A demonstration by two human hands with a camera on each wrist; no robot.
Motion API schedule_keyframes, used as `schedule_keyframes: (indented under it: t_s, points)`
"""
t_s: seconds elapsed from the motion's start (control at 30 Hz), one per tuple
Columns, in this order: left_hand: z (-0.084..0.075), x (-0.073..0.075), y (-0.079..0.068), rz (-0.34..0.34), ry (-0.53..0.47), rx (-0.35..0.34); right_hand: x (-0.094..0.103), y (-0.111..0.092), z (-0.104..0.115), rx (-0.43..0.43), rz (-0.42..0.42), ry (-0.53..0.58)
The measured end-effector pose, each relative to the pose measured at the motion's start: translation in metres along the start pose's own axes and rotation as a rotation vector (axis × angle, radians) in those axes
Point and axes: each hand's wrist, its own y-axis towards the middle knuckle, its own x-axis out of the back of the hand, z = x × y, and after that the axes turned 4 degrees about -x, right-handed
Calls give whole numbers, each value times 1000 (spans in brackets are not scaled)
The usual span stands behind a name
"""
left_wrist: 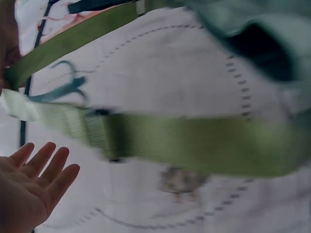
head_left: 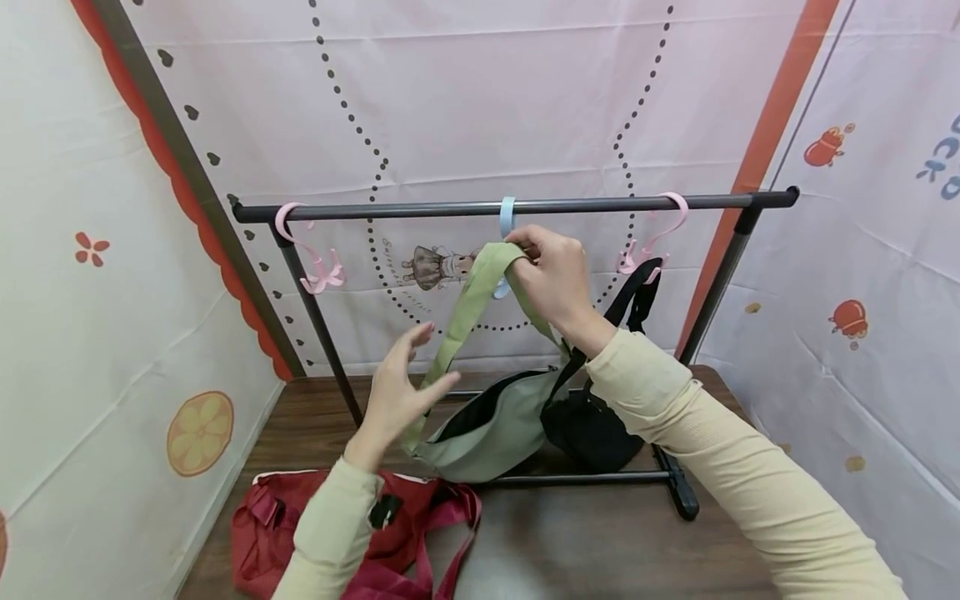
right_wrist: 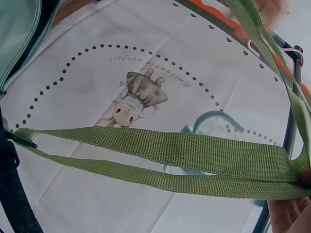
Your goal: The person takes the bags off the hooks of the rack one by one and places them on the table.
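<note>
In the head view, my right hand (head_left: 555,279) pinches the top of a green webbing strap (head_left: 467,310), just in front of the light blue hook (head_left: 507,218) on the rail. From this strap hangs a grey-green bag (head_left: 487,442) with its dark mouth gaping. My left hand (head_left: 392,404) is left of the strap, fingers spread and holding nothing. In the left wrist view the left fingers (left_wrist: 46,167) are extended below the blurred strap (left_wrist: 194,145). The right wrist view shows the strap (right_wrist: 194,150) drawn taut towards the right hand (right_wrist: 286,216).
A black rail (head_left: 420,210) spans the rack. Pink hooks hang at its left (head_left: 288,218) and right; the right pink hook (head_left: 678,208) carries the strap of a black bag (head_left: 596,433). On the wooden table (head_left: 585,542) lies a red bag (head_left: 262,533) with a loose strap.
</note>
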Motion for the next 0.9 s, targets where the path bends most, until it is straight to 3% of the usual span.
schedule_keyframes:
  t_s: [0.13, 0.2, 0.3, 0.43, 0.63, 0.77, 0.9]
  points:
    - [17, -10, -46, -51, 120, 155, 0, 1, 5, 7, 10, 2]
    - [22, -16, -69, -103, 109, 262, 0, 1, 7, 7, 12, 2]
    - [30, -28, -102, -156, 4, 421, 1, 3, 11, 10, 12, 14]
    - [40, -46, -134, -142, -210, 610, 3, 5, 15, 8, 10, 48]
    - [49, -65, -153, -162, -419, 764, 7, 7, 26, 2, 5, 85]
    - [49, -73, -156, -220, -478, 826, 12, 12, 33, 5, -22, 106]
    - [49, -78, -158, -283, -525, 842, 18, 15, 38, 6, -36, 122]
